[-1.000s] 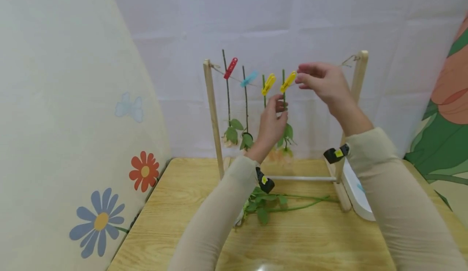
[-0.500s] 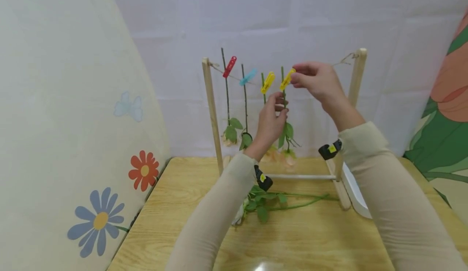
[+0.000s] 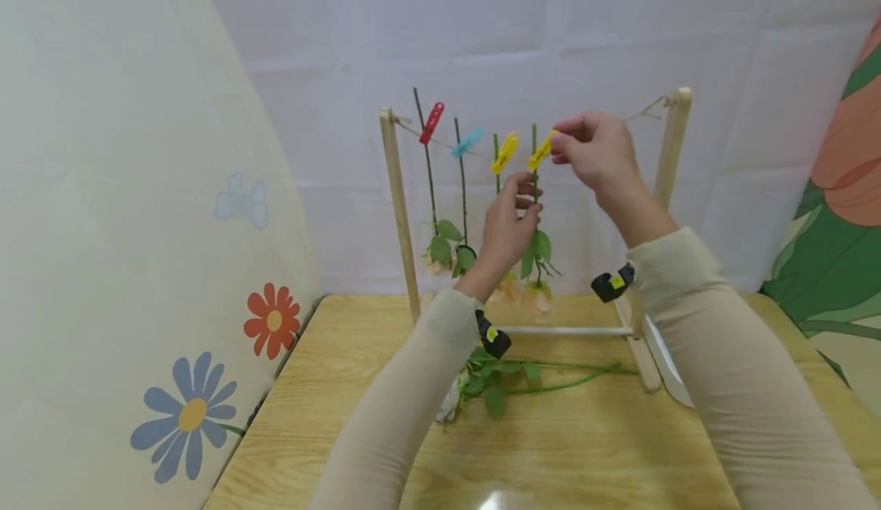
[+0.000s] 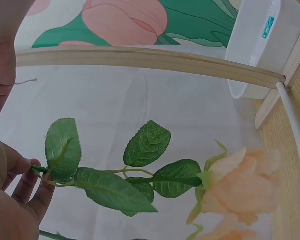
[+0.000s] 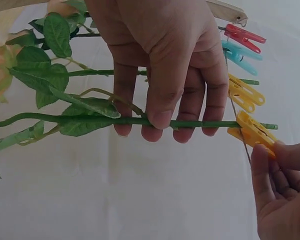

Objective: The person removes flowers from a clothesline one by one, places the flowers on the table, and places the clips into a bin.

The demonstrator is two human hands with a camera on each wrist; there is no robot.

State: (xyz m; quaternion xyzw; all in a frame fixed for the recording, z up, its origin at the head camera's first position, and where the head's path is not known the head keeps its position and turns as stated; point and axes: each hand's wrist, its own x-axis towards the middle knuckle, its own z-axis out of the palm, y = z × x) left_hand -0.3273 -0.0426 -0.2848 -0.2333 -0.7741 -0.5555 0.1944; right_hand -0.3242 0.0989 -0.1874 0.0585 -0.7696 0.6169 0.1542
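My left hand [image 3: 509,223] holds the green stem [image 5: 132,120] of the rightmost artificial rose between thumb and fingers. In the left wrist view, its peach bloom [image 4: 240,185] hangs at the far end from that hand. With thumb and fingers, my right hand [image 3: 599,154] pinches the handles of a yellow clothespin [image 5: 255,132], which sits on the string across the upper end of this stem. Just to its left, a second yellow clothespin [image 3: 505,154] holds another stem. A light-blue clothespin [image 3: 467,144] and a red clothespin [image 3: 432,123] hold two more roses upside down.
The string runs between two posts of a wooden frame [image 3: 673,143], joined low down by a white rod [image 3: 567,332]. In front, more green-stemmed flowers [image 3: 492,380] lie on the table [image 3: 551,449]. A white tray [image 4: 252,47] with a light-blue clothespin [image 4: 268,27] stands beside the right post.
My right hand has moved left from beside the rightmost yellow clothespin and taken hold of its handles. The left hand stays on the stem, almost unmoved.
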